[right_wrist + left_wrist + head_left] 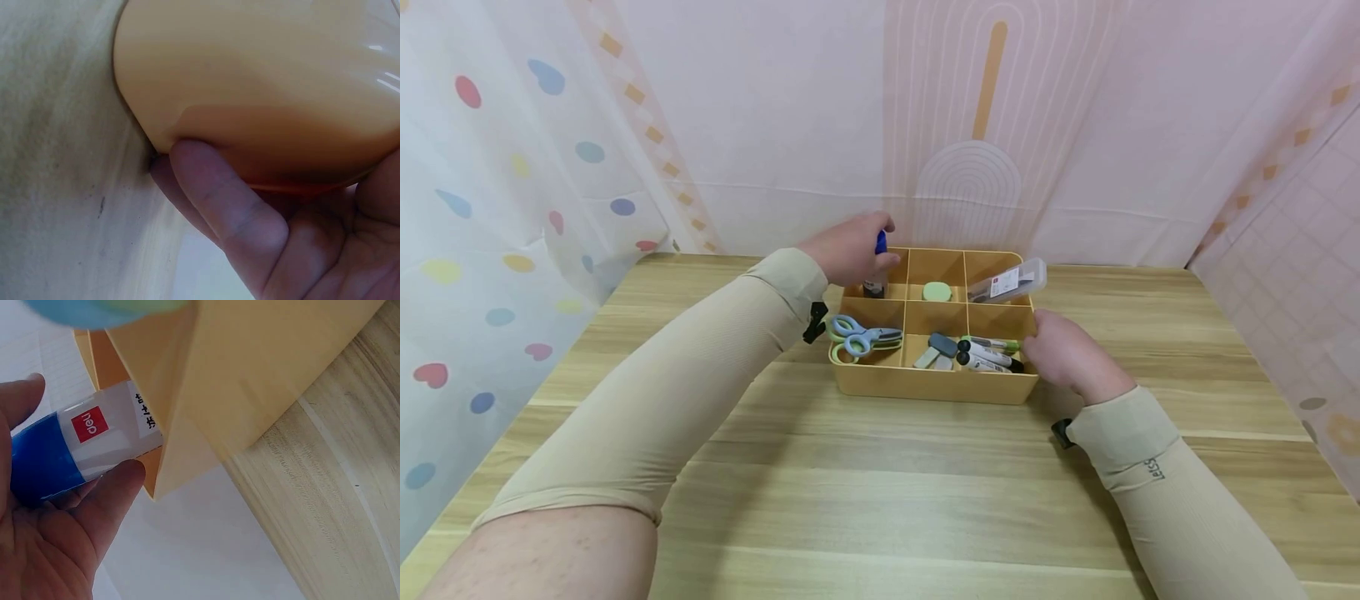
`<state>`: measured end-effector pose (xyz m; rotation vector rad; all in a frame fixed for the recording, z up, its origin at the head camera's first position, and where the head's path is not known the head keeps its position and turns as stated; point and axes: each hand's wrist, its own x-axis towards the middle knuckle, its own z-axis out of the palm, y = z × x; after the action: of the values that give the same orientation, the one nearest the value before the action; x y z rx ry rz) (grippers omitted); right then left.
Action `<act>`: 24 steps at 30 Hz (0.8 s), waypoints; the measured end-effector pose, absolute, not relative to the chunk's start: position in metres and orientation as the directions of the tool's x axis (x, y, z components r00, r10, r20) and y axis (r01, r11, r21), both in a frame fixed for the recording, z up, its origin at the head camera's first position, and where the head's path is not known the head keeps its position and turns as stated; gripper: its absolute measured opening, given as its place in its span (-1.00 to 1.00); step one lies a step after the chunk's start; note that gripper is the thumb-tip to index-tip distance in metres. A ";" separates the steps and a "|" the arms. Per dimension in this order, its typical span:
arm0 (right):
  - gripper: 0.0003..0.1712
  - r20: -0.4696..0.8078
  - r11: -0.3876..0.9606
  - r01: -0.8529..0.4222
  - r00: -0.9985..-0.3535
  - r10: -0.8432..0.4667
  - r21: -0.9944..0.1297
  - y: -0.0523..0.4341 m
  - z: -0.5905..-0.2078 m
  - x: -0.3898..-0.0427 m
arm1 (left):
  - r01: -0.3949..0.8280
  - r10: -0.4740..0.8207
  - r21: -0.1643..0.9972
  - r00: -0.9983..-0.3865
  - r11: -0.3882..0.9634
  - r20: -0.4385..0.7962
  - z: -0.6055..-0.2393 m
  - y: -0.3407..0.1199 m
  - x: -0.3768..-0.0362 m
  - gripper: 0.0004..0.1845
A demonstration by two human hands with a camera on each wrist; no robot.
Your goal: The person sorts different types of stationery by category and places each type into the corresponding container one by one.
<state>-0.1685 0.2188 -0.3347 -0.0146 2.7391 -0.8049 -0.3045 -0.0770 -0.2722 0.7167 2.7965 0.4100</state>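
Note:
My left hand (pixel 850 250) reaches over the back left compartment of a yellow divided desk organizer (pixel 936 387). Between its thumb and fingers stands a white glue bottle (pixel 97 425) with a blue cap. In the left wrist view the fingers lie along the bottle's far side, while the thumb stands a little off it. The bottle's lower end is hidden inside the compartment. At the organizer's right side my right hand (pixel 1067 354) grips the wall near the front corner. In the right wrist view its fingers (pixel 219 187) press low on the wall, close to the table.
Other compartments hold scissors (pixel 865 337), erasers (pixel 943 344), markers (pixel 985 357), a round green item (pixel 936 291) and a clear plastic case (pixel 1018 280) leaning over the back right rim. The organizer sits on a wooden table (pixel 880 500) before a patterned curtain (pixel 775 108).

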 end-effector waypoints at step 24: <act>-0.47 -0.263 0.845 0.066 -0.961 -0.090 -0.530 0.226 -0.338 -0.167 | 0.356 0.370 0.455 -0.927 0.817 0.061 -0.262 -0.109 -0.294 -0.19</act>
<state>-0.1671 0.2262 -0.3383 -0.0189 2.7449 -0.8029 -0.2936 -0.1087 -0.2624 0.5925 2.9652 0.7327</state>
